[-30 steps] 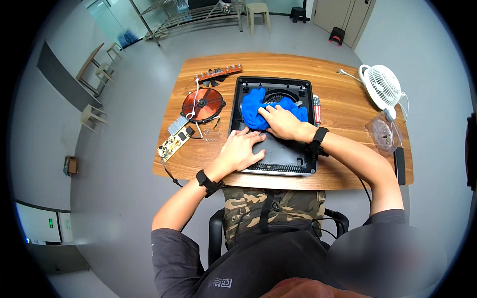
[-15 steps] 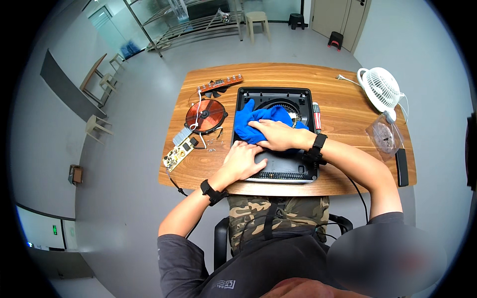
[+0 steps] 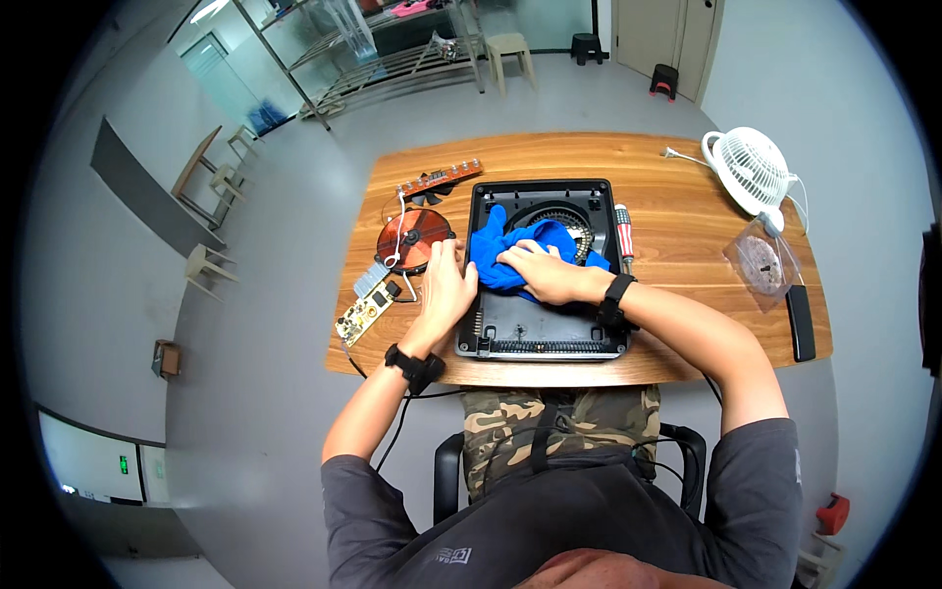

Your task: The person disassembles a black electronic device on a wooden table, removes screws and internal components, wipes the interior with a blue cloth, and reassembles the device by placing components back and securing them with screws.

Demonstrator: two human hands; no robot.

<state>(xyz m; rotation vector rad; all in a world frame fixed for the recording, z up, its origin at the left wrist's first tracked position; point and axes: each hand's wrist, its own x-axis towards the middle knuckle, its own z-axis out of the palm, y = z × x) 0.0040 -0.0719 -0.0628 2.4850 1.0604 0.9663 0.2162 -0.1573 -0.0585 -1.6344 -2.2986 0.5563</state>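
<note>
Right hand [image 3: 543, 274] clamped on blue cloth [image 3: 493, 263] inside black case [image 3: 557, 328], likely so cloth can't slip. Left hand [image 3: 448, 291] loose, fingers straight, at case's left edge, maybe steadying it. Case open side up on bench [image 3: 677, 236], probably for easy reach.

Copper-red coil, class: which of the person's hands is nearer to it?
Left. The left hand is by the coil's lower right edge; the right hand is farther right, on the blue cloth.
</note>
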